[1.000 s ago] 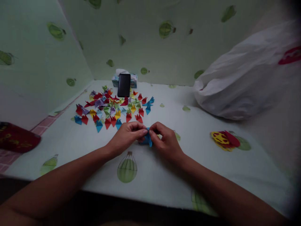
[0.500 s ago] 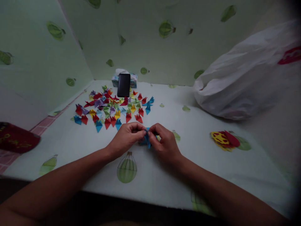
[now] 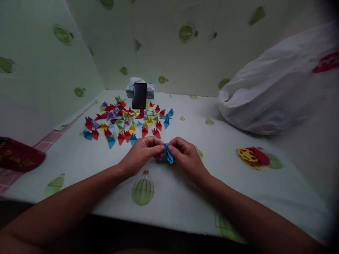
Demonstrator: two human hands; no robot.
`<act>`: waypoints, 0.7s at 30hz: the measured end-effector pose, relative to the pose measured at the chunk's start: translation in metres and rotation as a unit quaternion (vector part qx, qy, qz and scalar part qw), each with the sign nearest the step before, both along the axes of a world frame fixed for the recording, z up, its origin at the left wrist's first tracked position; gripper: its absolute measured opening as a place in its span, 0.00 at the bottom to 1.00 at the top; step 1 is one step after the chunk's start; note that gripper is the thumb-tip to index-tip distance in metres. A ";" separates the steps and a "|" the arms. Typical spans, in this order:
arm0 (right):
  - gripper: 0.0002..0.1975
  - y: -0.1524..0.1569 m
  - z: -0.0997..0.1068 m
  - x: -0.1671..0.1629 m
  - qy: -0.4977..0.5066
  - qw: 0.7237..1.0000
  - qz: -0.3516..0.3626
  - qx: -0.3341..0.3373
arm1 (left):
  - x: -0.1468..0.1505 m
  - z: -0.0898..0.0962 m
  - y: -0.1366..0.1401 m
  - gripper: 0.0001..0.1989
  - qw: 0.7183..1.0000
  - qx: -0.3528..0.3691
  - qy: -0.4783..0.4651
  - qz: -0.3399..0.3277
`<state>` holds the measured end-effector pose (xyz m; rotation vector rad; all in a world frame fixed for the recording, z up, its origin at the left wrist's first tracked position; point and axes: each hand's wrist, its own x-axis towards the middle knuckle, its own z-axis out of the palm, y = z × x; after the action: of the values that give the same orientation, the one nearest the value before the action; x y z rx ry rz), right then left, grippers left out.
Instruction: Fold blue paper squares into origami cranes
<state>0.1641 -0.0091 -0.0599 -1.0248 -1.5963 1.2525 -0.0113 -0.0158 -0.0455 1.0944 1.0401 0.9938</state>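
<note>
Blue folded paper [image 3: 169, 157] sits, in my head view, pinched by the left hand [image 3: 141, 153] and right hand [image 3: 188, 157], probably to steady its layers; origami pieces [image 3: 132, 129] lie beyond the left hand, seemingly placed out of its way.

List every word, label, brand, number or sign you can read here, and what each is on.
None can be read with certainty.
White plastic bag: red print, too blurred to read.
Red object at the left edge: yellow marks, perhaps writing, too blurred to read.
Tissue box: printed sides, too small to tell.
Phone: dark front, no text visible.
Blue paper: no lettering visible.
</note>
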 end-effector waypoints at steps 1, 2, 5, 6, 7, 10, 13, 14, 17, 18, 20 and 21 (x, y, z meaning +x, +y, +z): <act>0.10 0.000 0.000 0.000 0.004 1.000 0.002 -0.006 | 0.000 0.000 0.000 0.10 1.000 0.002 0.001 -0.001; 0.10 0.000 0.000 0.000 0.008 1.000 0.006 -0.011 | 0.000 0.000 0.000 0.10 1.000 0.003 0.002 -0.004; 0.11 0.001 0.000 0.001 0.014 1.000 0.017 -0.016 | 0.000 0.001 -0.001 0.11 1.000 0.007 0.007 -0.012; 0.11 0.002 0.000 0.001 0.016 1.000 0.018 -0.016 | 0.000 0.001 -0.001 0.11 1.000 0.007 0.008 -0.012; 0.11 0.002 0.001 0.001 0.016 1.000 0.018 -0.018 | 0.000 0.001 -0.001 0.11 1.000 0.008 0.010 -0.011; 0.11 0.002 0.001 0.001 0.018 0.999 0.018 -0.025 | 0.001 0.002 -0.001 0.11 1.000 0.011 0.014 -0.008; 0.11 0.003 0.000 0.001 0.017 0.999 0.019 -0.024 | 0.001 0.003 -0.001 0.12 1.000 0.014 0.014 -0.009; 0.11 0.003 -0.001 0.001 0.014 1.000 0.018 -0.022 | 0.001 0.003 -0.001 0.12 1.000 0.013 0.015 -0.008; 0.11 0.003 -0.002 0.000 0.009 1.000 0.014 -0.019 | 0.001 0.004 -0.001 0.12 1.000 0.012 0.019 -0.005; 0.11 0.004 -0.002 0.000 0.008 1.000 0.012 -0.018 | 0.000 0.004 -0.001 0.12 1.000 0.014 0.021 -0.004; 0.11 0.004 -0.003 0.000 0.003 1.000 0.008 -0.016 | 0.000 0.003 -0.001 0.12 1.000 0.020 0.023 -0.003; 0.11 0.004 -0.002 0.000 -0.002 1.000 0.006 -0.013 | 0.000 0.002 0.000 0.11 0.999 0.022 0.023 -0.002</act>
<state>0.1638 -0.0050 -0.0624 -1.0357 -1.5949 1.2837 -0.0115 -0.0163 -0.0433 1.1600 1.0570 0.9957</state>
